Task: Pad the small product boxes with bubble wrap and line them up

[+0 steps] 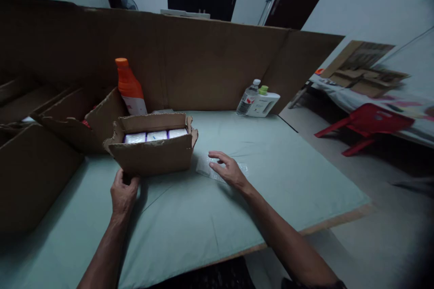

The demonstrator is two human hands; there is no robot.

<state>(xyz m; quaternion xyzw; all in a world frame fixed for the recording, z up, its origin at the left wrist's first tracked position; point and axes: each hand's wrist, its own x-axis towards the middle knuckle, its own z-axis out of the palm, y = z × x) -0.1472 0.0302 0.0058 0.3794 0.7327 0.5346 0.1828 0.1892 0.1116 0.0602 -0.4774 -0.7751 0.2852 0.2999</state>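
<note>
A small open cardboard box (156, 159) stands on the green cloth, with several white packs with purple edges (156, 136) in a row inside it. My left hand (124, 193) grips the box's lower left corner between thumb and fingers; the fingertips are partly hidden behind the cardboard. My right hand (230, 172) is open, its fingers apart and slightly bent, right of the box. Beneath it lies a clear, crinkled plastic piece (205, 165), perhaps a bag or wrap. Whether the right hand touches this plastic, I cannot tell.
Larger cardboard boxes (37, 176) line the left side. Behind stands an orange-capped bottle (130, 86) against a cardboard wall (210, 63). A clear bottle (247, 99) and a white jug (262, 104) stand at the back right. A red stool (369, 122) lies beyond the table.
</note>
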